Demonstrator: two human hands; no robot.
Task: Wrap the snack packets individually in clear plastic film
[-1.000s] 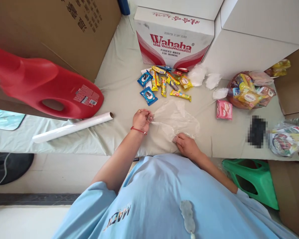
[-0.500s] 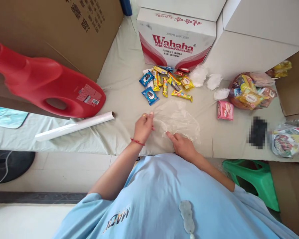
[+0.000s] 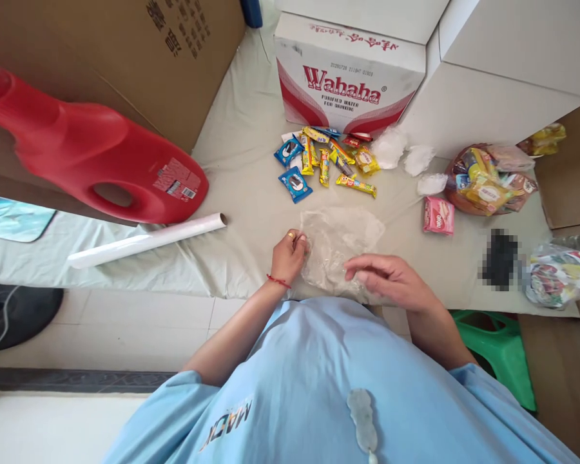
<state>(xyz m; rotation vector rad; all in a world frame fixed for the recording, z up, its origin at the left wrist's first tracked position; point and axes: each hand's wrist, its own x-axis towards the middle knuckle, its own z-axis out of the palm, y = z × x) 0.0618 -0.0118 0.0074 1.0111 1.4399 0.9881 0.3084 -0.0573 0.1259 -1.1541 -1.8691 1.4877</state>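
my left hand (image 3: 289, 256), its thumb pressed to the fingers, is closed on the left side of the clear plastic bag (image 3: 343, 225), which lies flat and wrinkled on the tablecloth (image 3: 256, 193), between me and the loose wrapped snacks (image 3: 325, 167). my right hand (image 3: 395, 280) is held with thumb and fingers apart at the bag's right; whether its fingertips touch the film i cannot tell, the plastic being faint against the cloth. likely faults: (a) the thin film may cling to itself, so that my right fingers catch two layers or none; (b) a hard pull against the left pinch could tear it; (c) if that pinch loosens, the bag could slip towards my blue shirt (image 3: 309, 374); (d) too wide a forward sweep could scatter the snacks.
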